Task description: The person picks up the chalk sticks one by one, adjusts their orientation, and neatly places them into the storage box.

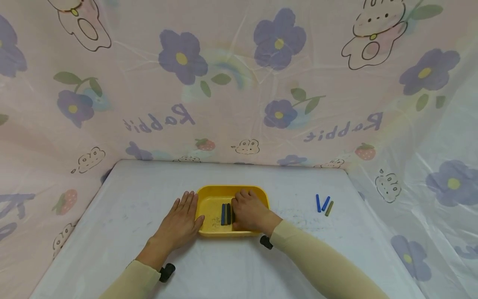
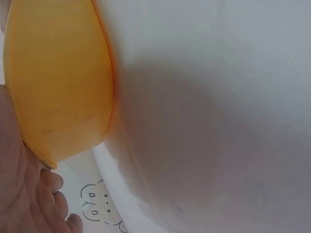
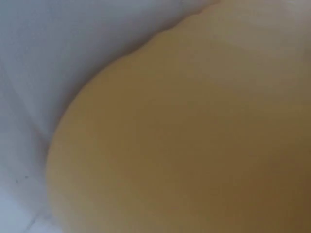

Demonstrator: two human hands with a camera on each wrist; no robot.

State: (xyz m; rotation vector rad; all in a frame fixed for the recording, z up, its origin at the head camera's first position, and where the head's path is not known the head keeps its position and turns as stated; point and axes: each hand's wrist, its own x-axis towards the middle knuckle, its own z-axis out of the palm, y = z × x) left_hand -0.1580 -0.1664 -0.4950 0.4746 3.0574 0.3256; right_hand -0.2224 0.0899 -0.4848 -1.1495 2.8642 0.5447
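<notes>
A yellow plastic tray (image 1: 209,234) sits on the white-covered table, and its outer wall (image 2: 60,82) fills part of the left wrist view. Inside lie several crayon sticks side by side: a dark blue crayon (image 1: 223,214) at the left, a black crayon (image 1: 229,214) and others close by. My left hand (image 1: 183,222) rests against the tray's left end, fingers straight, thumb near the rim. My right hand (image 1: 250,211) reaches into the tray with bent fingers, thumb and index at the two ends of a dark crayon (image 1: 233,215). The hand partly hides that crayon.
To the right of the tray lie a blue crayon (image 1: 318,203), a second, shorter blue crayon (image 1: 326,203) and an olive crayon (image 1: 329,208). Faint coloured marks streak the tablecloth (image 1: 298,224). A patterned curtain (image 1: 231,95) encloses the table's back and sides.
</notes>
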